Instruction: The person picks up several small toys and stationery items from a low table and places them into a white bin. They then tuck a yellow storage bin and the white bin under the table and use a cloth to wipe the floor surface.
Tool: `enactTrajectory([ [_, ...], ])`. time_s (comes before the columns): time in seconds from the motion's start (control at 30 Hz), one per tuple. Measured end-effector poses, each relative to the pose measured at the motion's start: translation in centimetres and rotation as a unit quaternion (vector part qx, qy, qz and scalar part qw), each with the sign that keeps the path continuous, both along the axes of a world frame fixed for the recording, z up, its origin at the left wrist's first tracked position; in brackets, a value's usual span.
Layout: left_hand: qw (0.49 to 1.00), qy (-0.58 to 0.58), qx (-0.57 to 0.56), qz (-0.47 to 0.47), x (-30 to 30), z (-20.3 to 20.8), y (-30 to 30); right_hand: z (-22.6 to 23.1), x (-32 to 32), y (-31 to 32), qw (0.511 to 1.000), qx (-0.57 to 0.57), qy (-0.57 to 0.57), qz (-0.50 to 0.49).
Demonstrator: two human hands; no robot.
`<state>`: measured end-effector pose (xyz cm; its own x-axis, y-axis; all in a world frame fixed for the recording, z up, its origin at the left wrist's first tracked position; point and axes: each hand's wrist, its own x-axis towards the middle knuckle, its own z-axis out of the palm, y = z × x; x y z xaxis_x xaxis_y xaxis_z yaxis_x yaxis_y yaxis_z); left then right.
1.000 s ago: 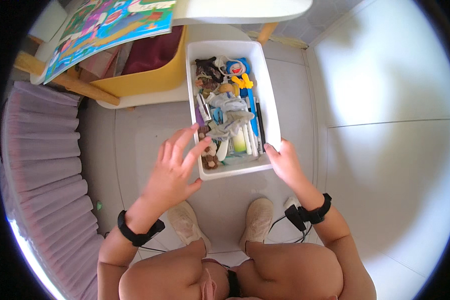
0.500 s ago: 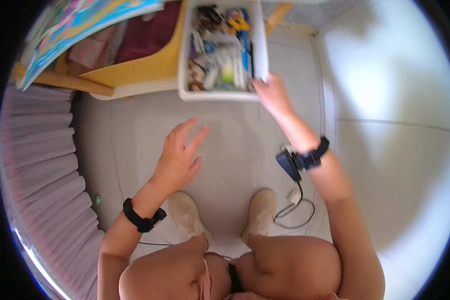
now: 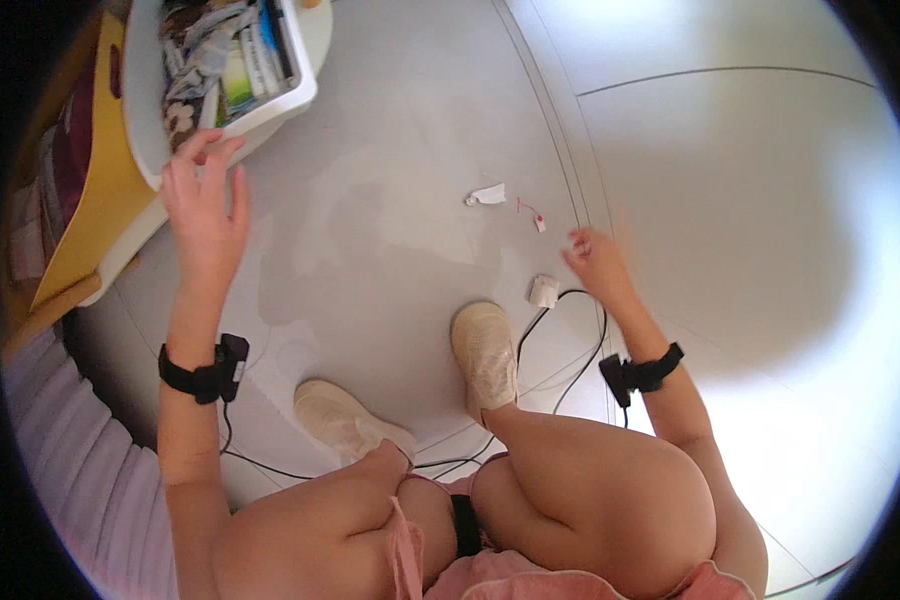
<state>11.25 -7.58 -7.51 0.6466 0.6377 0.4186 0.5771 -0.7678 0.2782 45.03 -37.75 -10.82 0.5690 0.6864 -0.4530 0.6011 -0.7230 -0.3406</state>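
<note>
At the upper left, a white bin (image 3: pixel 288 105) holds a jumble of small things, among them a brown piece with a white flower shape and several slim packets. My left hand (image 3: pixel 206 200) is at its front rim with the fingers apart; whether the fingertips touch the rim is hard to tell. Low over the floor at the right, my right hand (image 3: pixel 598 266) has bent fingers, slightly blurred, and I cannot see anything in them. Just beyond it lie a small white tag with a red string (image 3: pixel 540 223) and a crumpled white scrap (image 3: pixel 487 195).
A yellow bin (image 3: pixel 85 190) stands left of the white one, in a wooden-legged frame. A white block (image 3: pixel 544 291) and a black cable (image 3: pixel 602 330) lie by my right shoe (image 3: pixel 485 355). Ribbed lilac fabric (image 3: pixel 80 450) lines the lower left.
The view has swung right. My right hand has let go of the bin's corner and moved over the floor. My left hand has come up to the bin's rim. The scrap and tag now show.
</note>
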Motion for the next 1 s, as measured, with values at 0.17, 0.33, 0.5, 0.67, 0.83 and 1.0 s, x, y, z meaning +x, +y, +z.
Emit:
enactTrajectory([
  [0.17, 0.996, 0.002, 0.086, 0.025, 1.5, 0.1, 0.9, -7.0, -3.5, -6.4, 0.997, -0.050, -0.017, -0.058],
  [0.33, 0.999, -0.012, 0.040, -0.002, -0.6, 0.6, 0.4, -8.3, -5.9, -3.4, 1.000, -0.014, -0.004, 0.020],
  [0.5, 0.993, -0.060, -0.060, 0.078, -9.9, -1.9, -2.5, -5.2, -7.0, 5.8, 0.980, 0.074, 0.120, 0.144],
  [0.67, 0.940, -0.072, -0.176, 0.282, -22.9, -3.5, -7.8, -7.3, -2.7, 22.2, 0.957, 0.153, 0.183, 0.167],
  [0.83, 0.918, -0.017, -0.137, 0.371, -31.3, -3.9, -15.9, -7.7, 3.0, 35.6, 0.944, 0.216, -0.155, 0.195],
  [1.0, 0.851, -0.114, -0.220, 0.463, -32.7, -6.2, -21.3, -8.7, 5.0, 37.4, 0.929, 0.187, -0.290, 0.137],
])
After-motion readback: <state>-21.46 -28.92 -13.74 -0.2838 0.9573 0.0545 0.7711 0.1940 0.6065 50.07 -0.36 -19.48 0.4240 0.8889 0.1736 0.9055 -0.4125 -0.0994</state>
